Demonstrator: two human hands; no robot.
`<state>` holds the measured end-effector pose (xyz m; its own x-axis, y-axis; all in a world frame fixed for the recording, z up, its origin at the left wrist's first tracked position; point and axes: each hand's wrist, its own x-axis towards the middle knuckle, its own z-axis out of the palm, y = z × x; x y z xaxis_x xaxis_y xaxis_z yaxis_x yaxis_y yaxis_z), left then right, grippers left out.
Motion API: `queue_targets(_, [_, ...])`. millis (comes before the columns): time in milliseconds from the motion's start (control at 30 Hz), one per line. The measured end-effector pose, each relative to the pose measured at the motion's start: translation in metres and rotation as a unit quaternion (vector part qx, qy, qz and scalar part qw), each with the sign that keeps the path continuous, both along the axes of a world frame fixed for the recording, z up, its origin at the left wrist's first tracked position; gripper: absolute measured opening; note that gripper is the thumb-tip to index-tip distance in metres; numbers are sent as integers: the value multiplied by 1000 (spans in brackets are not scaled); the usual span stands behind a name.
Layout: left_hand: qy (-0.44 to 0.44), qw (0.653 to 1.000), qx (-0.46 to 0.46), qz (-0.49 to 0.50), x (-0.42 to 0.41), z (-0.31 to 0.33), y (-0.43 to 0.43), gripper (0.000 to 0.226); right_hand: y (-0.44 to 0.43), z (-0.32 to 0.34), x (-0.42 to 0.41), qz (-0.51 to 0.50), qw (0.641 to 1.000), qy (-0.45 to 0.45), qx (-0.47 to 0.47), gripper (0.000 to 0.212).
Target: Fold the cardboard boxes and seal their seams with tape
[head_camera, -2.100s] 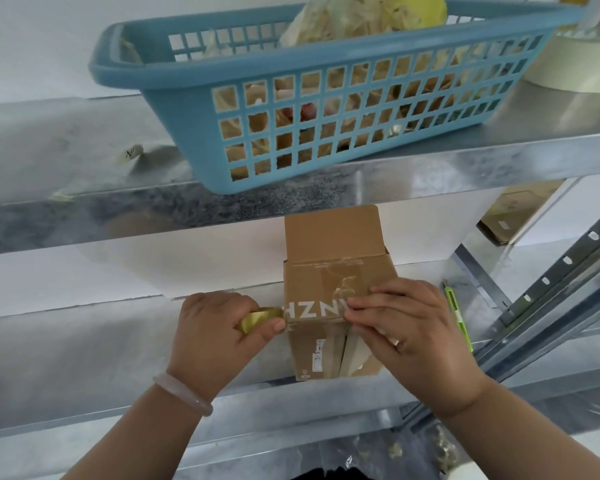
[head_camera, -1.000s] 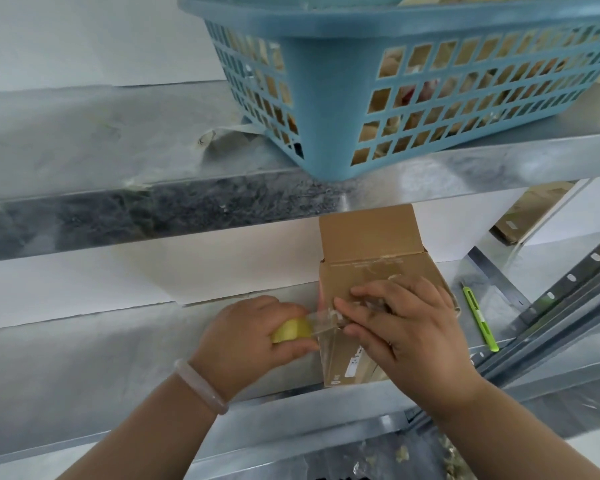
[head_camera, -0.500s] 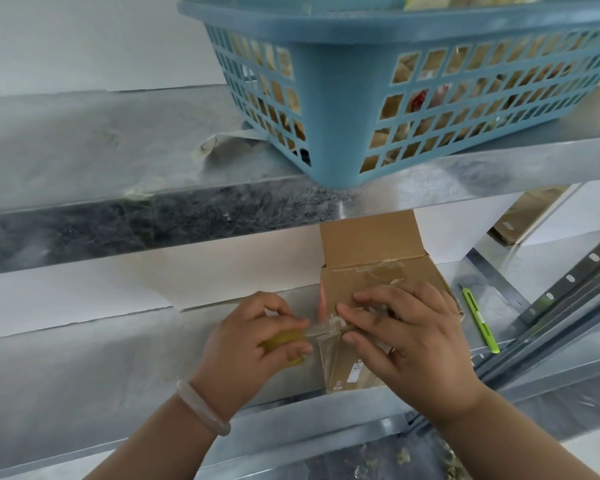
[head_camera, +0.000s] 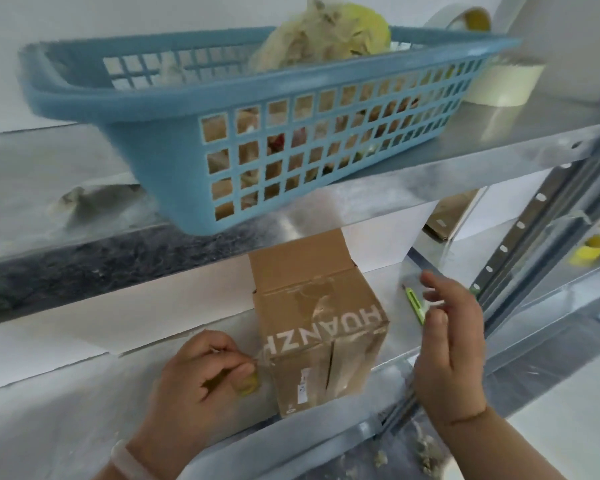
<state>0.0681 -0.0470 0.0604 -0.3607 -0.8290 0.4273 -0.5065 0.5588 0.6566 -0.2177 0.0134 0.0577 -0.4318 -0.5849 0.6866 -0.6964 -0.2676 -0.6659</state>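
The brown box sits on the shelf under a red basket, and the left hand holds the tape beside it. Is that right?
Not quite: the head view shows the basket is blue, not red. The rest is right: the brown box sits on the shelf under it, and the left hand holds the tape beside it.

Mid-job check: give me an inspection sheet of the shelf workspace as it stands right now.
Surface: metal shelf, carrying the box.
Job's things: cardboard box, glossy tape across its top; small tape roll in the left hand.
Clutter: green cutter right of the box; scraps below the shelf.
Grippers: left hand pinches the roll beside the box; right hand open, off the box.
Cables: nothing seen.
Surroundings: blue basket and spare tape rolls on the shelf above.
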Motion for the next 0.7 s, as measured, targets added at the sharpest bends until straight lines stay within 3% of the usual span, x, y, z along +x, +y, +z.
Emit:
queue_targets(67, [-3,1000,-3,6,-2,2,3,27,-10,-18,-29,-97,978,-89,165,35])
queue_targets(133, [-12,1000,-2,15,-2,5,7,22,-28,-40,-58,-140,911,-33,386,37])
queue_targets(167, [-19,1000,-1,23,-1,7,9,17,-36,-51,-70,-146,879,-2,454,37])
queue_targets(300, [-50,997,19,60,-1,12,19,16,-56,-90,-100,-135,798,50,586,38])
queue_targets(400, [-83,992,20,88,0,16,25,17,-60,-109,-110,-118,779,94,608,33])
queue_targets(567, [-85,986,45,136,-1,19,33,25,-55,-103,-108,-79,846,-130,511,26])
queue_targets(700, [-67,985,53,150,-1,18,37,22,-18,-71,-85,-57,873,-266,406,25])
